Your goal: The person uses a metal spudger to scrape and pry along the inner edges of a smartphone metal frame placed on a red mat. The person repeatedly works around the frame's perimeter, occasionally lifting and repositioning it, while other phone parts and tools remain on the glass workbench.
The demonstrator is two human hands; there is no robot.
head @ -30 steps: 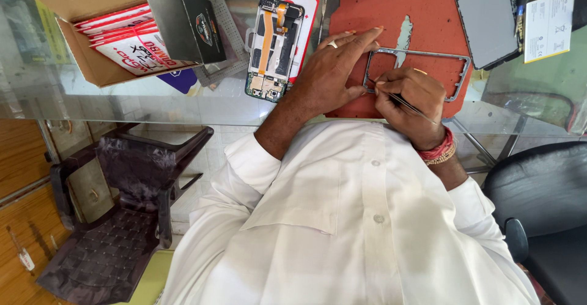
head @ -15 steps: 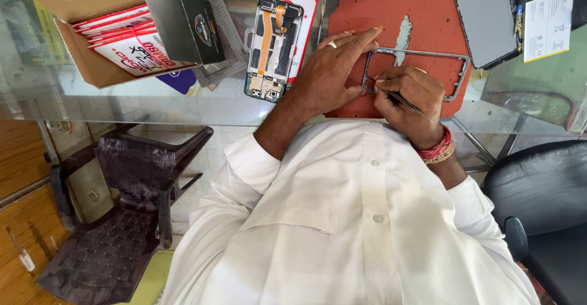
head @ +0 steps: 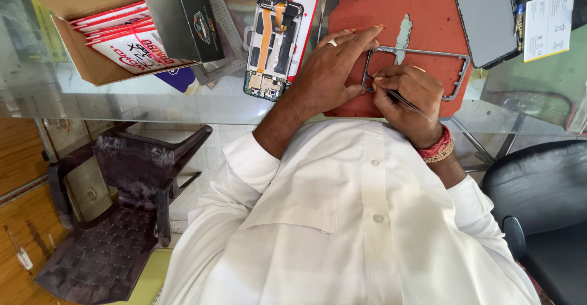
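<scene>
A grey phone frame [head: 455, 72] lies on a red-brown work mat [head: 373, 17] on the glass table. My left hand [head: 333, 72], a ring on one finger, presses flat on the frame's left end. My right hand [head: 409, 94] pinches a thin dark tool [head: 403, 100], whose tip touches the frame's near left corner. An opened phone with exposed parts [head: 275, 39] lies on a white and red card just left of the mat.
A cardboard box [head: 79, 54] with red and white packets stands at the left, a small black box [head: 192, 20] leaning on it. A grey phone back cover [head: 486, 14] and a paper leaflet [head: 547, 20] lie at the right. Dark chairs sit below the table.
Both hands stay on the frame; my right hand with the tool has shifted only slightly along the frame's near corner.
</scene>
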